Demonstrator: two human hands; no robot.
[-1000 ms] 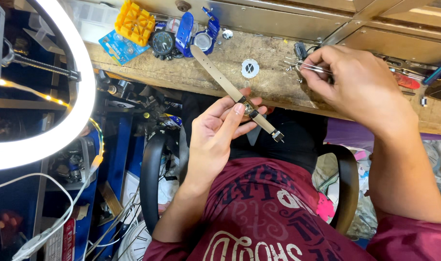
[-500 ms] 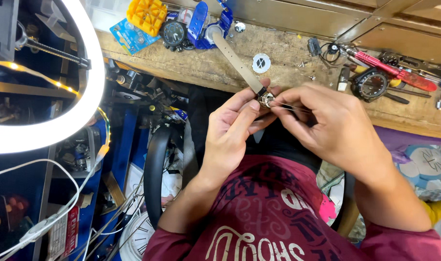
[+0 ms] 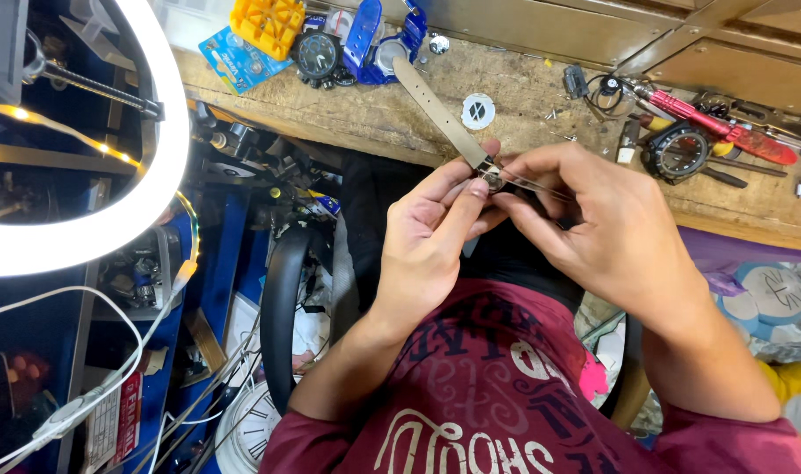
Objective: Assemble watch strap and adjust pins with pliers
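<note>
- A strap (image 3: pixel 440 110) is pinched at its buckle end by the left hand (image 3: pixel 431 237), just below the bench (image 3: pixel 523 140) edge
- A thin tool (image 3: pixel 541 186) is pinched by the right hand (image 3: pixel 593 228), its tip at the buckle

A second ago the right hand (image 3: pixel 602 237) was out at the cluttered wooden bench (image 3: pixel 523 114), picking among the tools, well apart from the left hand (image 3: pixel 431 241), which alone held the tan watch strap (image 3: pixel 436 110). It has since come in to meet the left hand in front of the chest. Its fingertips now touch the strap's metal end (image 3: pixel 491 178), just beside the left thumb and forefinger, and a thin metal tool (image 3: pixel 541 187) runs from that end back under the right fingers.
</note>
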